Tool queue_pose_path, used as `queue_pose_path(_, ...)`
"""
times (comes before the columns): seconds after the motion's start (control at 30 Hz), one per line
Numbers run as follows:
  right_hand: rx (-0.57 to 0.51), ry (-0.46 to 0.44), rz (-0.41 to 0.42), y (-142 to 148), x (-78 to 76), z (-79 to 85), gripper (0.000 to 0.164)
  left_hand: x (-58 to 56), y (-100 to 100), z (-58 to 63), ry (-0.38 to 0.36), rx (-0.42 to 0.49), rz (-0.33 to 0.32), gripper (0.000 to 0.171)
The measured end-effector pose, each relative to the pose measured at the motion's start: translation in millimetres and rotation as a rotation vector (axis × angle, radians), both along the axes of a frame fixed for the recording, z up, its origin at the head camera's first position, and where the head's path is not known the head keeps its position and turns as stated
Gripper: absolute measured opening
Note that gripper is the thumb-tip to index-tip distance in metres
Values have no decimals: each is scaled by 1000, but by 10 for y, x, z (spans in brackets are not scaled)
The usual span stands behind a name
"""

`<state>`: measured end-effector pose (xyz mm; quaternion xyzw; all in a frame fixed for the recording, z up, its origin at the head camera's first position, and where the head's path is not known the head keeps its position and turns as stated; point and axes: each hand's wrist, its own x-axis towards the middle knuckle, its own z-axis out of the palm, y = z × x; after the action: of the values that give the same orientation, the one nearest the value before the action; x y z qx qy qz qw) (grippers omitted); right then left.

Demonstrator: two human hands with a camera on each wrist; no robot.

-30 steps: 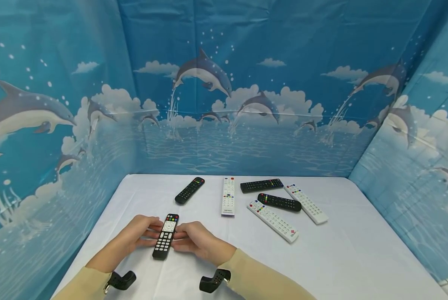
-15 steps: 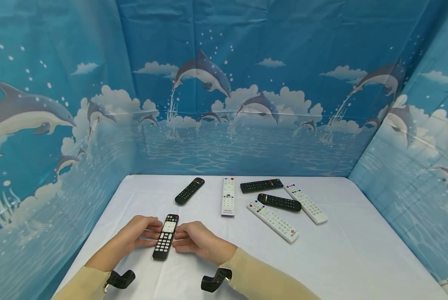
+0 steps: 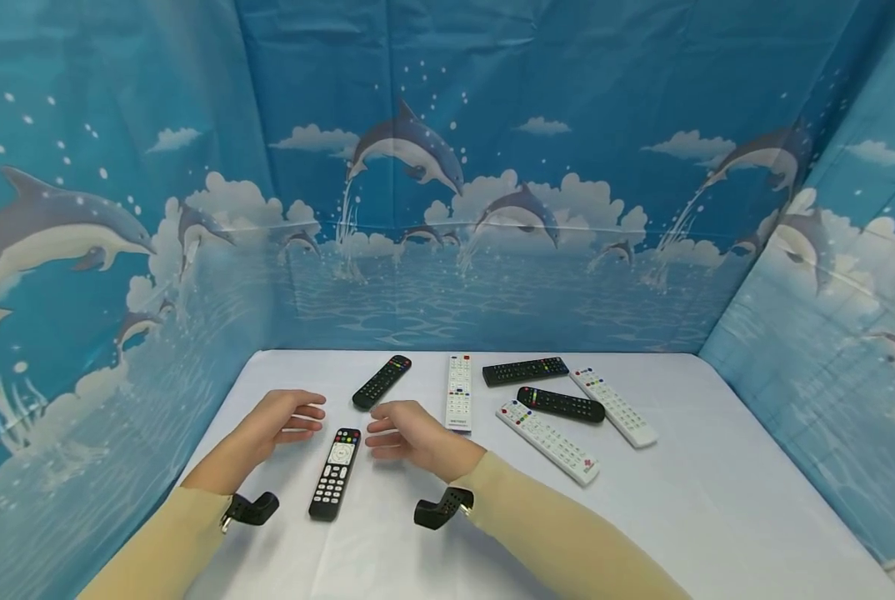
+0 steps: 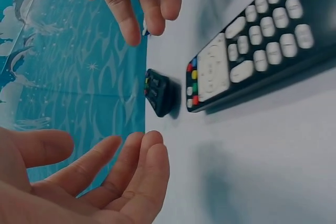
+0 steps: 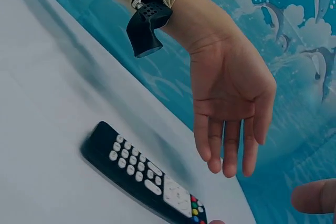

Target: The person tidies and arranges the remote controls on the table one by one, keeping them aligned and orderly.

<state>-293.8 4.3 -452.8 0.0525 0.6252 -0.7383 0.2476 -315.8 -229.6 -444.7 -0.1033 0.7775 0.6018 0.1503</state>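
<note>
A black remote control [image 3: 335,475] with white buttons lies on the white table between the two hands, its coloured keys toward the back. My left hand [image 3: 288,418] hovers to its upper left, fingers loosely extended and holding nothing. On the other side my right hand [image 3: 410,435] is raised over the table, fingers relaxed, with no object in it. The left wrist view shows the remote's white keypad [image 4: 273,24] close up, and the left palm [image 4: 105,182] faces it. In the right wrist view the left hand [image 5: 233,98] hangs above the table with straight fingers.
Behind the hands lie another black remote [image 3: 382,382] and a white remote [image 3: 458,396]. Farther right, two black remotes [image 3: 525,371] and two white remotes [image 3: 548,442] lie at angles near each other. A blue dolphin-print curtain [image 3: 447,283] borders the table [image 3: 687,517].
Both hands have come off the sides of the black remote, rising and moving apart and slightly away toward the back. The remote stays in place on the table.
</note>
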Motion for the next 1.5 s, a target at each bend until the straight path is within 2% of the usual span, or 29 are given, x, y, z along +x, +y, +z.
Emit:
queue_pose_path(0.17,17,12,-10,72,-207,75,51,-245,93,33,21,-9,12,48)
queue_pose_path(0.4,23,-15,-70,193,-482,43,58,-543,194,-40,-28,10,21,48)
queue_pose_path(0.6,28,-38,-108,236,-624,-80,59,-723,282,-145,-31,-3,27,47)
queue_pose_path(0.9,-30,-91,-134,333,-766,-313,58,-963,473,-310,-55,-24,67,42)
queue_pose_path(1.07,-110,-109,-144,327,-830,-347,58,-1038,516,-334,-52,-20,78,38)
queue_pose_path(1.33,-187,-107,-125,237,-869,-338,58,-1105,503,-341,-66,13,-5,37)
queue_pose_path(1.5,-222,-122,-128,209,-895,-305,58,-1149,526,-314,-76,-11,-33,34)
